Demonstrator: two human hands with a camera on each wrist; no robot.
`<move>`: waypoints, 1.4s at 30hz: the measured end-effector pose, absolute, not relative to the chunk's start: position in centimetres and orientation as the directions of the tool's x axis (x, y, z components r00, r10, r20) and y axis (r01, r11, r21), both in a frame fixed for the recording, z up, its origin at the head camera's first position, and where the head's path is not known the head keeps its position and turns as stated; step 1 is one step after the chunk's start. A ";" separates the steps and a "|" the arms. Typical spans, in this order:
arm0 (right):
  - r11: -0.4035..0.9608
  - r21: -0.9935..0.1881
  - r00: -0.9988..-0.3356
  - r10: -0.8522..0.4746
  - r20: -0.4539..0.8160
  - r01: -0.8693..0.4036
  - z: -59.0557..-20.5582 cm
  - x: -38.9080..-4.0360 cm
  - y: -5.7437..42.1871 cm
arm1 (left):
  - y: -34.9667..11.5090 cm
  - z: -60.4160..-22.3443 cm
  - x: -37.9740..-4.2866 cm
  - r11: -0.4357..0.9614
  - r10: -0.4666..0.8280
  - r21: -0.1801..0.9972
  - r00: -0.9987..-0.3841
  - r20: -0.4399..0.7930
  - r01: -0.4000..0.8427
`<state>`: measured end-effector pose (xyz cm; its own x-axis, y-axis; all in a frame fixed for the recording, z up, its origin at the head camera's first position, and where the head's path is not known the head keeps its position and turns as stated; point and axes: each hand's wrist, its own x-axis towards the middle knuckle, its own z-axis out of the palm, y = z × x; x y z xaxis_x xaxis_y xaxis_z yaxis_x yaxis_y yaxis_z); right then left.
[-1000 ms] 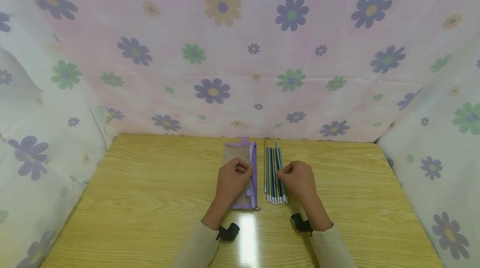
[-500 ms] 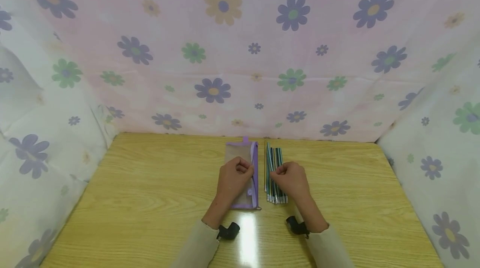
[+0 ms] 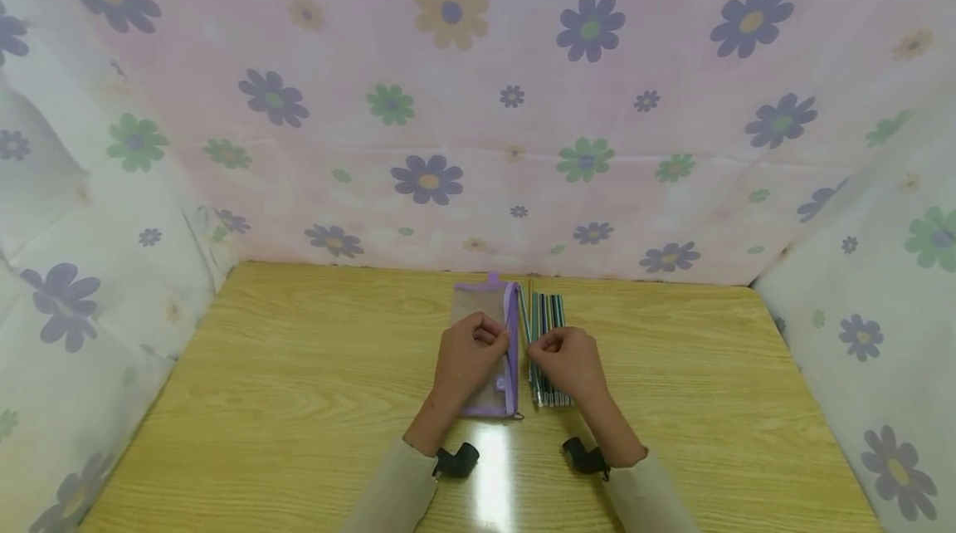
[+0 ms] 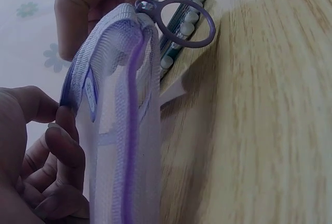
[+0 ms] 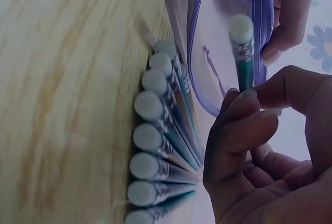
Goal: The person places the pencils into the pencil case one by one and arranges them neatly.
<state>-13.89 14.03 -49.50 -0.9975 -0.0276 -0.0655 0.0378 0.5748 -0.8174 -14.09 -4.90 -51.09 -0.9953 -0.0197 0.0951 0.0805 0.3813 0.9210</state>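
Observation:
A mesh zip pouch (image 3: 478, 300) with purple trim lies on the table, its zipper side gaping in the right wrist view. My left hand (image 3: 469, 357) pinches the zippered edge (image 4: 72, 86) between thumb and finger, holding it raised. My right hand (image 3: 573, 360) pinches a teal pencil (image 5: 245, 71) with a white eraser (image 5: 240, 28), just right of the pouch opening. Below and beside that hand lies a row of pencils (image 3: 556, 309), their white erasers (image 5: 149, 106) toward me. My fingers hide part of the row.
The wooden table (image 3: 299, 367) meets a floral cloth (image 3: 336, 151) at the back and sides. A ring pull (image 4: 199, 42) hangs at the pouch's near corner. Dark wrist cameras (image 3: 457, 460) sit by both sleeves.
The right hand has moved left across the row with the pencil, from its right side to beside the pouch opening. My left hand keeps its hold on the pouch edge.

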 end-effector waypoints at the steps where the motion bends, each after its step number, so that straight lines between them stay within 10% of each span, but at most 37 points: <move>1: 0.564 -0.825 -0.997 -0.031 -0.072 0.042 -49.5 -13.9 14.0 | -4.9 -51.1 -14.1 0.381 -0.016 0.921 -0.995 0.096 0.082; 42: 0.404 -0.911 -0.993 -0.034 -0.111 0.088 -49.7 -13.6 12.6 | -4.6 -51.5 -14.2 0.359 0.028 0.925 -0.992 0.122 0.124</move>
<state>-13.61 12.64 -49.74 -0.9933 -0.0341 -0.1107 0.0876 0.4039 -0.9106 -14.19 -4.62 -51.47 -0.9921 0.0283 0.1219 0.1239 0.3591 0.9250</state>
